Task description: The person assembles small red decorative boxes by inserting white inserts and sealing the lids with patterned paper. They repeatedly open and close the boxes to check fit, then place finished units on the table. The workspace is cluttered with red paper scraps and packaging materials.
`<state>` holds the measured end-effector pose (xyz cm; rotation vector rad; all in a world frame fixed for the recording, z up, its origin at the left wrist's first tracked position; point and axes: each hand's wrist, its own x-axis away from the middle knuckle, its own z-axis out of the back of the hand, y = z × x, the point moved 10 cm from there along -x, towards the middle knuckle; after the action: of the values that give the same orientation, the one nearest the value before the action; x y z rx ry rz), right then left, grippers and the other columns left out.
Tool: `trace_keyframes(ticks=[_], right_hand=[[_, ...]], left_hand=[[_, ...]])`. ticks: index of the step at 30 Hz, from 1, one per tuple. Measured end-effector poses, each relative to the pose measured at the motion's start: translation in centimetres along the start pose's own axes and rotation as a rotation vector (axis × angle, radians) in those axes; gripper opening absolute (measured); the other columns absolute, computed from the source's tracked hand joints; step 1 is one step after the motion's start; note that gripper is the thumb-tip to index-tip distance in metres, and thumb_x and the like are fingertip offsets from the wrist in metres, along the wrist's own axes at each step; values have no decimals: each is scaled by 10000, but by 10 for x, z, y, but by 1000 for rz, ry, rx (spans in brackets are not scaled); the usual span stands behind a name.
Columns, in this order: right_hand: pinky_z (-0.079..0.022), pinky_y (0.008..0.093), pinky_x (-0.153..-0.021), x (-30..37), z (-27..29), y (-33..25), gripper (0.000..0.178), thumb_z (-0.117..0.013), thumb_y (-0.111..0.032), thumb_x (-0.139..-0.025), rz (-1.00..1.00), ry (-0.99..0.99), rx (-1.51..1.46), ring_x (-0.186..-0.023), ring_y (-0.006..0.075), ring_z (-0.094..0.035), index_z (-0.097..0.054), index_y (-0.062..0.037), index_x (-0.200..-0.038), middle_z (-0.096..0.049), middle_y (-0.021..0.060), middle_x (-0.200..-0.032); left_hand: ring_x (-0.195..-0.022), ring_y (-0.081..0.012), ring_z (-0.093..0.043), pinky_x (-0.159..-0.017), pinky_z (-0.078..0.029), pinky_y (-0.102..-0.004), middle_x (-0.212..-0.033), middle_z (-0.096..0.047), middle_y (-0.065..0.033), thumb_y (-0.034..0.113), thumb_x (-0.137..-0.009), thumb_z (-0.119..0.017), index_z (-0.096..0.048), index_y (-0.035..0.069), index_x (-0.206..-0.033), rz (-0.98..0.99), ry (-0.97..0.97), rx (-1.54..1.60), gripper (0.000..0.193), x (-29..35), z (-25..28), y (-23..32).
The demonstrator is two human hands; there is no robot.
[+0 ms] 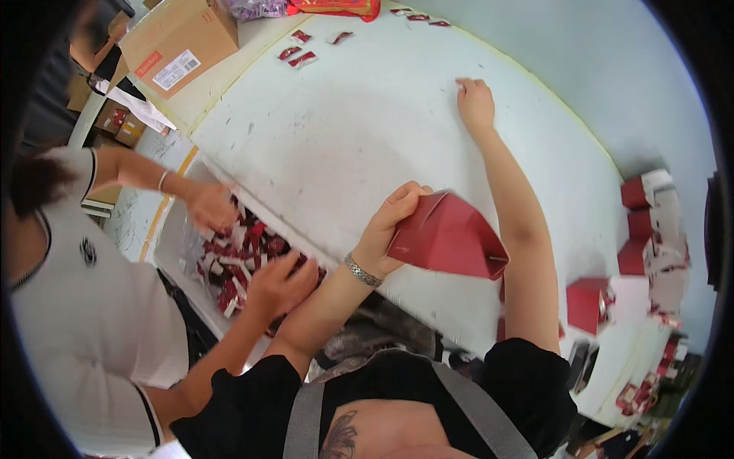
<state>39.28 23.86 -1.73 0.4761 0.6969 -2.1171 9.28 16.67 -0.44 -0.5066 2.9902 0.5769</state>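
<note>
Head view: the left hand (388, 226) grips the box (447, 237), whose body juts right of its fingers; a light, steady hold should keep the walls uncreased. Whether the right hand's (475, 107) fingers pinch anything, I cannot tell; packets (418, 17) lie beyond them, leftward.

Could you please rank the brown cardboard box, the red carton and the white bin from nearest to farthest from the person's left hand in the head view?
1. Red carton: in the left hand.
2. White bin: to that hand's left.
3. Brown cardboard box: at the view's upper left.
</note>
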Motion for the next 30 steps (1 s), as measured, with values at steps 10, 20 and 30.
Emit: trace_keyframes(ticks=[10,20,30], right_hand=[[-370,532,-926,-223,-146,6,369,-537,-355,-801,-122,166,-94,-1152,322,-457,-626,-225,-1135,-521,104,-1228],[-418,415,-906,-173,-204,-147,297,-539,-376,-827,203,-342,-337,-1080,272,-511,-671,-179,-1007,-587,77,-1094],[-160,484,-1099,-98,-242,-354,397,-486,-297,-801,782,-811,-497,-1326,252,-333,-615,-286,-1176,-478,27,-1356]], left_hand=[[-931,-231,-526,-858,-419,-393,-825,-536,-63,204,-897,-530,-552,64,-862,-97,267,-31,145,-36,86,38],[-959,-255,-519,-881,-403,-399,-873,-565,-71,121,-813,-605,-579,63,-823,21,365,-46,65,-30,105,34],[-904,-244,-531,-834,-410,-370,-861,-580,-86,135,-794,-661,-610,56,-819,-34,320,-170,98,-9,81,51]])
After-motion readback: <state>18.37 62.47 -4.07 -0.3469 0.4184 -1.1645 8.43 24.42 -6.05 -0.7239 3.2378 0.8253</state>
